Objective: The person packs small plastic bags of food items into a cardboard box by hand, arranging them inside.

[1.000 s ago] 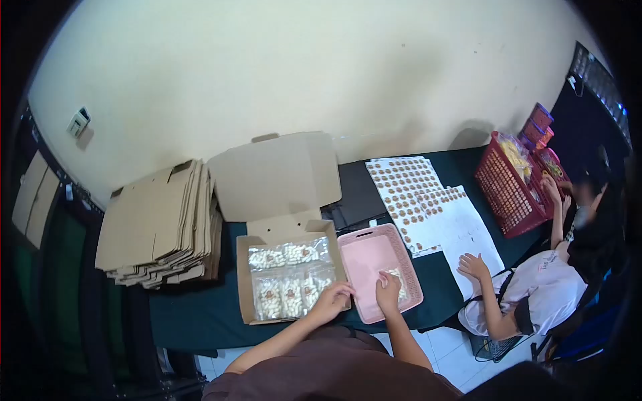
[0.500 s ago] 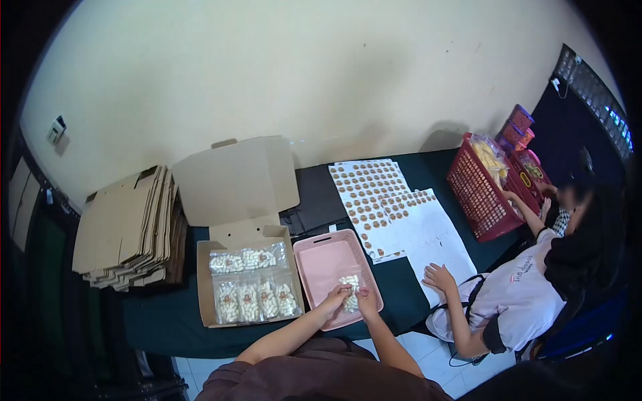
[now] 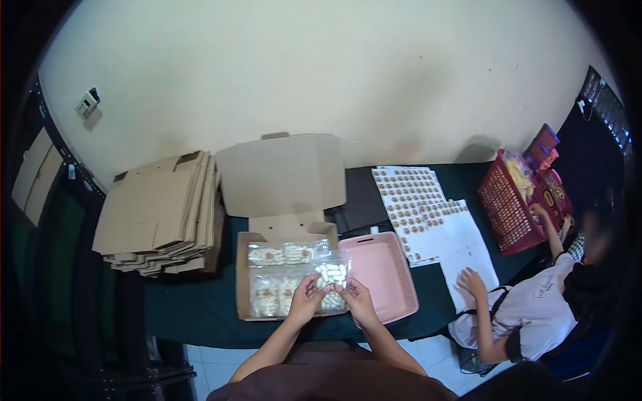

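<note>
A clear plastic bag of white, stubby pieces is held up between both hands above the right part of an open cardboard box. My left hand pinches its lower left side, and my right hand pinches the lower right. Inside the box lie several similar bags, some with a small round label; the hands and the held bag partly hide those at the right. Right beside the box stands a pink plastic tray, with nothing seen in its visible part.
Flattened cardboard boxes are piled at the left. Behind the tray lie sheets of round stickers and a mostly bare sheet. At the right, a co-worker reaches towards a red basket of bagged yellow items.
The bag has gone from over the pink tray to above the right part of the cardboard box, carried by both hands. The camera view has shifted left.
</note>
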The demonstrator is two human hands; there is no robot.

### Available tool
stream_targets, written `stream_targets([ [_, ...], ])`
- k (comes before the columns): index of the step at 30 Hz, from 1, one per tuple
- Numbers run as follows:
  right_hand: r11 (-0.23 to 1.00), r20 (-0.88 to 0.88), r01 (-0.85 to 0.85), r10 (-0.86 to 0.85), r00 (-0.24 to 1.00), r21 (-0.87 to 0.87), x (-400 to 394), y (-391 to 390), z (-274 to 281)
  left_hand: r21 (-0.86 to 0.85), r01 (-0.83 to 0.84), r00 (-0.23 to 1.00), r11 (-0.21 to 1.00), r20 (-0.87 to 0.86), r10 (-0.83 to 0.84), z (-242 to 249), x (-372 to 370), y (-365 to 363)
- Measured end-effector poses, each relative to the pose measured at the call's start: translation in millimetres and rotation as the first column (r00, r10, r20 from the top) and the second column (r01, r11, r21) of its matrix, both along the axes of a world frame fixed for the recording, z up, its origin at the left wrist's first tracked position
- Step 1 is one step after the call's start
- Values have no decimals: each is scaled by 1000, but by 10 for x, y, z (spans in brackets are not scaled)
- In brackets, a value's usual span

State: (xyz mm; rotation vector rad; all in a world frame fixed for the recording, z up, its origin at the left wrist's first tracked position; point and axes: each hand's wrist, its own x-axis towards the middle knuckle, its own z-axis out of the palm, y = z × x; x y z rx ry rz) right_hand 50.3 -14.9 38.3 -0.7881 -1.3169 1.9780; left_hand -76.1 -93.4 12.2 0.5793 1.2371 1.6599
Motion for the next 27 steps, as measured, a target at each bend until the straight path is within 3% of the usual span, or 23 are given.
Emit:
stream_targets([
  [2,990,11,-143,143,990,4,-274,-137,-48,38,-86,996,996,-24,87,109,-271,-288],
  [7,985,73,-170,172,982,-28,-817,-486,-127,70,-78,994,994,-75,83,137,-752,-695],
  [9,989,69,-148,147,987,14,-980,-617,-68,65,-194,952,979,-229,203,35,-843,-753],
  [10,995,71,-91,88,994,34,-1081,-708,-94,97,-131,984,987,-105,141,24,-919,-788],
  [14,993,167,-102,91,982,59,-1192,-831,-76,15,30,997,999,-71,-28,103,-1134,-960],
  [20,995,123,-97,94,988,19,-1140,-947,-132,23,124,989,992,-81,-121,158,-1255,-1044],
  [24,991,188,-117,128,974,-68,-1118,-894,-1,69,28,997,997,-71,-23,82,-1216,-1006],
  [26,985,227,-140,115,967,100,-1145,-966,106,33,33,941,999,-338,-20,137,-1198,-1036],
  [27,984,225,-148,123,967,99,-1163,-1018,142,31,24,940,999,-340,-12,144,-1177,-1062],
])
